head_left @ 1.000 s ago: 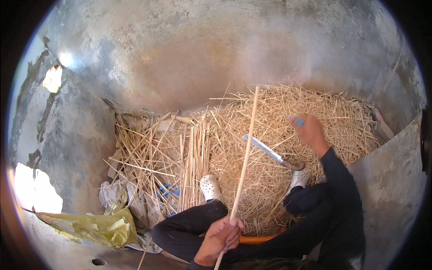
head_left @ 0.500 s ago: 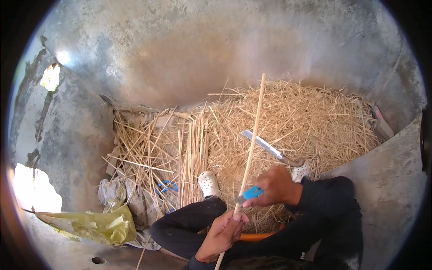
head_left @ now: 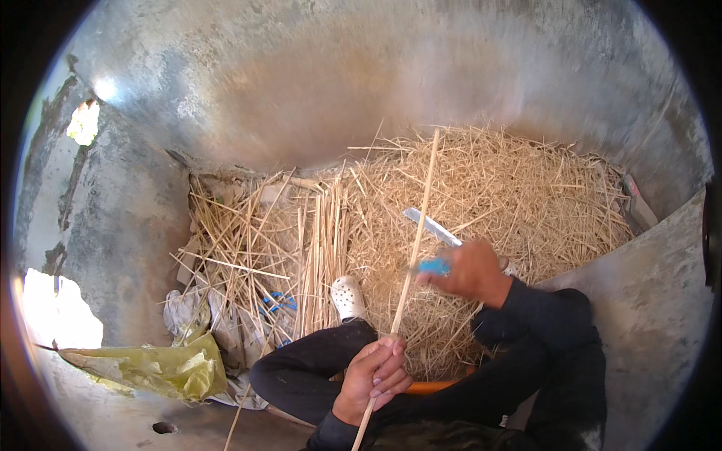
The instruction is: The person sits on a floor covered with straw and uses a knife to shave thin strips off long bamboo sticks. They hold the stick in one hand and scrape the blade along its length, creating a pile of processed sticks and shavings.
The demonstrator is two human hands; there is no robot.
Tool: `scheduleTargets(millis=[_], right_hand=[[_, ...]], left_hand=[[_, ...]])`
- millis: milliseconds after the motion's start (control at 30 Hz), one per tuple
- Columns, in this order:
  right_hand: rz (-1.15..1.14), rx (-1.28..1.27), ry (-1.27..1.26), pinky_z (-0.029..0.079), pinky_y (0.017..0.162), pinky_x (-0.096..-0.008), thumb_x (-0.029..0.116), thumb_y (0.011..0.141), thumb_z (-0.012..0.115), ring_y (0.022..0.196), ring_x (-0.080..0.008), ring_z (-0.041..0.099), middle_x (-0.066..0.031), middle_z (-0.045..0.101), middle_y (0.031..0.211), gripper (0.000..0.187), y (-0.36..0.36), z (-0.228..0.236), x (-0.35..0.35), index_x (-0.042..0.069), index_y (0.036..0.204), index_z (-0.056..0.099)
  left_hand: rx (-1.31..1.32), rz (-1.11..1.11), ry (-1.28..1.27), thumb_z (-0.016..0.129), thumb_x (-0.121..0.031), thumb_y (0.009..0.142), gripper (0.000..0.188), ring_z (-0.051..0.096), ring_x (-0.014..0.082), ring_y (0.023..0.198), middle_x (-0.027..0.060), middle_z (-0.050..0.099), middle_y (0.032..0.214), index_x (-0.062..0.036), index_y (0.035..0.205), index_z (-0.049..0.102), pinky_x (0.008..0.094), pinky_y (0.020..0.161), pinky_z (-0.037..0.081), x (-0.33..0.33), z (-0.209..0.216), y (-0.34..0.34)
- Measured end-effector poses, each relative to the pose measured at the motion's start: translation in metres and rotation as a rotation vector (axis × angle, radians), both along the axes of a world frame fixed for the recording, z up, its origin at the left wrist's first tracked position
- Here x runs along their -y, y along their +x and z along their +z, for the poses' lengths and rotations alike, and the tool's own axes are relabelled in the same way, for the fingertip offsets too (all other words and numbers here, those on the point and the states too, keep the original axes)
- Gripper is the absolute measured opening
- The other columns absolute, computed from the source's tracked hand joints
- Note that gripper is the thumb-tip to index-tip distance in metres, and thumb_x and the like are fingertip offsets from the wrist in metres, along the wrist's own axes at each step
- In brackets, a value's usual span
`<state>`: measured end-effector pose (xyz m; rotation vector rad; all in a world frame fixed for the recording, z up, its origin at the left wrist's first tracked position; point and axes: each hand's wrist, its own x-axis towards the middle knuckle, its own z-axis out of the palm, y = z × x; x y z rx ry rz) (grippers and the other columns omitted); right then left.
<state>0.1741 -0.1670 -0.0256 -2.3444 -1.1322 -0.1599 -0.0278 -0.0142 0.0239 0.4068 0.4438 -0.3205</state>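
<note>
My left hand (head_left: 371, 377) is closed around a long, thin bamboo strip (head_left: 427, 188), low in the view over my lap. The strip leans up and away from me, its far end over the shavings. My right hand (head_left: 477, 274) grips a small blue-handled knife (head_left: 435, 267), smeared by motion, close beside the strip's middle. Whether its blade touches the strip I cannot tell. Beyond that hand lies a long-bladed chopping knife (head_left: 432, 226) on the shavings, its handle now mostly hidden.
A deep heap of pale shavings (head_left: 526, 195) spreads against the concrete wall (head_left: 361, 83). Several split strips (head_left: 322, 248) lie left of my white clog (head_left: 347, 298). A yellow-green plastic sack (head_left: 165, 372) sits at lower left, by a hole (head_left: 165, 428). Something orange (head_left: 429, 388) shows beneath my legs.
My right hand has moved up and away along the strip with the knife, now covering the chopping knife's handle. My left hand still holds the strip, its fingers wrapped further round.
</note>
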Motion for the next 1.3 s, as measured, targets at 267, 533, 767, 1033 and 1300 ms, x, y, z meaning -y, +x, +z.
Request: scheduleTargets(millis=[267,533,767,1033,1300], right_hand=[[0.067,0.020,0.055,0.042,0.039,-0.0357,0.080,0.074,0.048,0.035,-0.0219,0.052,-0.0061,0.050,0.041,0.074,-0.001,-0.002,-0.004,0.011,0.050,0.059],[0.053,0.162,0.111,0.040,0.039,-0.0361,0.075,0.076,0.053,0.036,-0.0245,0.050,-0.0054,0.046,0.041,0.070,0.014,-0.003,-0.001,0.011,0.049,0.053],[0.078,0.119,0.161,0.039,0.038,-0.0357,0.076,0.077,0.050,0.036,-0.0220,0.050,-0.0044,0.045,0.040,0.071,-0.004,-0.002,-0.001,0.013,0.047,0.051],[-0.100,0.065,0.002,0.041,0.040,-0.0356,0.079,0.076,0.047,0.039,-0.0229,0.054,-0.0080,0.050,0.042,0.076,0.034,-0.002,0.007,0.008,0.058,0.065],[-0.221,0.215,0.039,0.036,0.038,-0.0371,0.083,0.073,0.046,0.037,-0.0225,0.050,-0.0067,0.046,0.040,0.079,0.088,0.000,0.017,0.008,0.049,0.056]], left_hand=[[0.014,0.004,-0.017,0.037,-0.019,0.101,0.016,0.028,0.0053,0.031,-0.0062,0.032,0.047,-0.0081,0.089,0.042,0.0220,0.039,0.025,-0.001,-0.001,-0.001],[0.002,0.000,0.012,0.037,-0.017,0.100,0.015,0.029,0.0058,0.031,-0.0058,0.032,0.048,-0.0074,0.090,0.042,0.0227,0.040,0.026,0.000,-0.002,-0.003],[0.022,-0.012,0.056,0.039,-0.019,0.099,0.016,0.029,0.0056,0.032,-0.0057,0.032,0.048,-0.0067,0.090,0.044,0.0224,0.040,0.025,0.001,0.005,-0.009],[0.012,-0.077,0.082,0.042,-0.025,0.101,0.020,0.026,0.0053,0.034,-0.0059,0.030,0.050,-0.0068,0.091,0.046,0.0216,0.042,0.025,0.004,0.012,-0.010],[-0.010,-0.066,0.071,0.044,-0.019,0.098,0.017,0.028,0.0056,0.032,-0.0060,0.032,0.049,-0.0062,0.088,0.044,0.0219,0.036,0.026,0.005,0.015,-0.021]])
